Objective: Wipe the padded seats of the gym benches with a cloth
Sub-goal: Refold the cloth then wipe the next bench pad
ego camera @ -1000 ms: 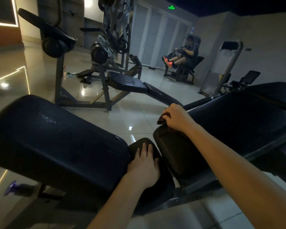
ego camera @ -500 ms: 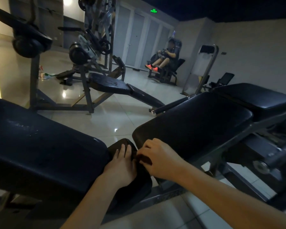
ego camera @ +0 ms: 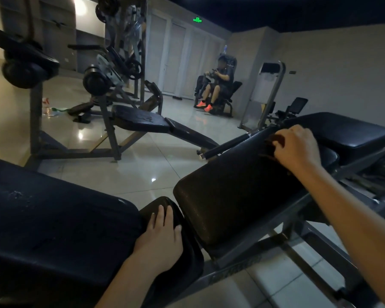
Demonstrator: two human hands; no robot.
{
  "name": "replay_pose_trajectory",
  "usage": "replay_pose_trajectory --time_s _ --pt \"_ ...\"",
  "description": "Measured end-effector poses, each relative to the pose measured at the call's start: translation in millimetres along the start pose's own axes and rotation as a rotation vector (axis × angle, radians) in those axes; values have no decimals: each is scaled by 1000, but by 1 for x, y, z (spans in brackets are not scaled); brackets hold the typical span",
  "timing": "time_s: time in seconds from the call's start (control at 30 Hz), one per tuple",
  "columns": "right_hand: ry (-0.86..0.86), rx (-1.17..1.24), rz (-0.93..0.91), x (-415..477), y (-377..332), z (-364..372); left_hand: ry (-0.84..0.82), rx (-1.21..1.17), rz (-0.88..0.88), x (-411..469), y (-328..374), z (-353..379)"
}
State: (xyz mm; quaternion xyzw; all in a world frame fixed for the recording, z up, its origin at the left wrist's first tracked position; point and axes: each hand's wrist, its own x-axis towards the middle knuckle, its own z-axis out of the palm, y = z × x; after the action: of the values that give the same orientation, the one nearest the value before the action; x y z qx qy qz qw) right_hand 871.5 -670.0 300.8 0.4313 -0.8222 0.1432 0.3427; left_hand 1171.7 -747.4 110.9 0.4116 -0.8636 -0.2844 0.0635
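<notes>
Right hand [ego camera: 296,147] curled round dark cloth [ego camera: 269,146], pressing it on the bench's long pad [ego camera: 231,192] near the far, raised end. Left hand [ego camera: 159,241] flat, fingers straight, on small seat pad [ego camera: 191,250], which sits between long pad and a large pad [ego camera: 53,230] at left. Narrow gap at the long pad's near edge. Open tiled floor [ego camera: 142,172] beyond, up to another bench [ego camera: 142,120].

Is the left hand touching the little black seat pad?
Touching. The head view shows the left hand lying flat on the small seat pad, with no gap between them.
</notes>
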Motion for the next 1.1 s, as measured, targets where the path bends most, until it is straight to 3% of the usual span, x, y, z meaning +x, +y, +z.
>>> replay_pose_trajectory --time_s 0.23,0.47,0.63,0.77,0.87,1.1 --pt "-299 332 -257 -88 -92 7 -35 13 1 11 -8 5" --pt "-372 335 -508 -175 -167 17 -118 122 43 11 -12 0" --pt "-296 290 -639 -187 -161 21 -87 160 91 3 -7 -5" --pt "-200 253 -513 -145 -125 14 -49 -8 12 5 -7 -5" --pt "-35 155 -317 -90 -62 3 -37 -34 -6 7 -6 2" --pt "84 -78 174 28 63 -19 11 -64 -17 13 -2 13"
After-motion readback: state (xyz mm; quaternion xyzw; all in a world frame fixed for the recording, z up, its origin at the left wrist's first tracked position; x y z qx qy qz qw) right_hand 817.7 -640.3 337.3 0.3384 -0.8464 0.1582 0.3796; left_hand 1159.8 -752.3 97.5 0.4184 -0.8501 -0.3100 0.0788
